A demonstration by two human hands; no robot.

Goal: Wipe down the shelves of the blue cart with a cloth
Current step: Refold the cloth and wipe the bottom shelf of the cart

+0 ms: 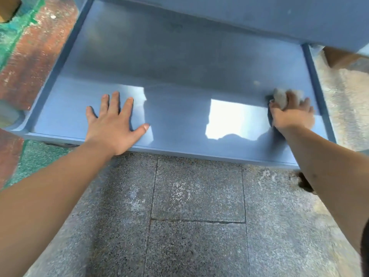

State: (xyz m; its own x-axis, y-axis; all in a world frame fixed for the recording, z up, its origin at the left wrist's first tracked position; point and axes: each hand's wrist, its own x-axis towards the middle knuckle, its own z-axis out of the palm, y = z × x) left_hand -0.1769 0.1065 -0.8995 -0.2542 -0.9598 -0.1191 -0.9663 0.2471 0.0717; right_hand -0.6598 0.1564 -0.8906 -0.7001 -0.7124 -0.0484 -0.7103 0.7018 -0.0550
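The blue cart's lower shelf (pixel 169 62) fills the upper half of the head view, glossy with bright reflections. My left hand (pixel 114 124) lies flat on the shelf near its front edge, fingers spread and straight. My right hand (pixel 292 113) grips a crumpled grey-white cloth (pixel 280 96) and presses it on the shelf near the right rim; both are motion-blurred. Part of the cloth is hidden under the fingers.
An upper blue shelf (pixel 259 15) overhangs the back right of the lower one. Raised rims run along the shelf's left (pixel 60 62) and right (pixel 316 80) sides. Grey stone paving (pixel 197 216) lies below; red and green painted floor (pixel 26 56) is at left.
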